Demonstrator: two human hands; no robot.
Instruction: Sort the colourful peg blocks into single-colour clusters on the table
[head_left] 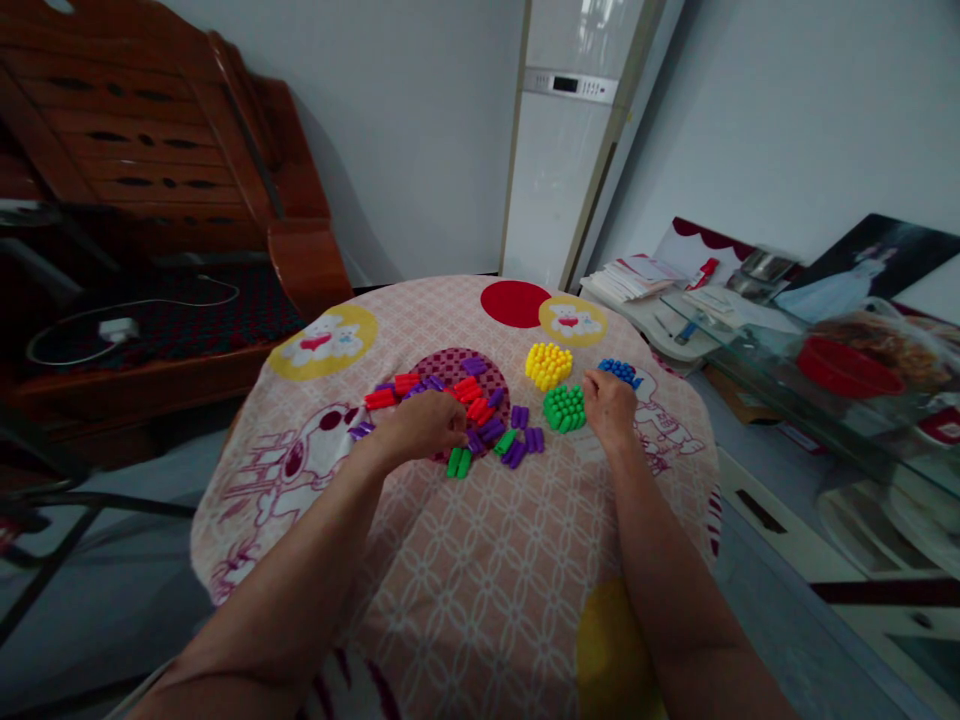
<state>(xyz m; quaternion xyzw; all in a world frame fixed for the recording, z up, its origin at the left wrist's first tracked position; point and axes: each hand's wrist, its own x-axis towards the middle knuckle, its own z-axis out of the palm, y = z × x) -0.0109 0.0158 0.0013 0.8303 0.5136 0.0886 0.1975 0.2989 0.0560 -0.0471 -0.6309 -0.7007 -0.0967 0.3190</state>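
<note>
My left hand (429,424) is low over the loose pieces, fingers curled together; whatever they hold, if anything, is hidden. Around it lie short red pieces (380,399), purple pieces (515,455) and a few green pieces (459,462), all small plastic cylinders, many side by side in pairs. My right hand (610,404) is closed at the right edge of a tight green cluster (565,408) of similar pieces standing upright. Its fingertips are too small and covered to show what is in them. Just behind that hand is a blue cluster (619,372), partly covered. A yellow cluster (548,366) stands behind the green one.
Everything lies on a round table with a patterned pink cloth (480,560). To the right, a glass-topped stand (795,400) carries papers, a red bowl (851,366) and a photo. A wooden bench (150,130) is at the left, and a tall white cabinet unit (562,160) stands behind.
</note>
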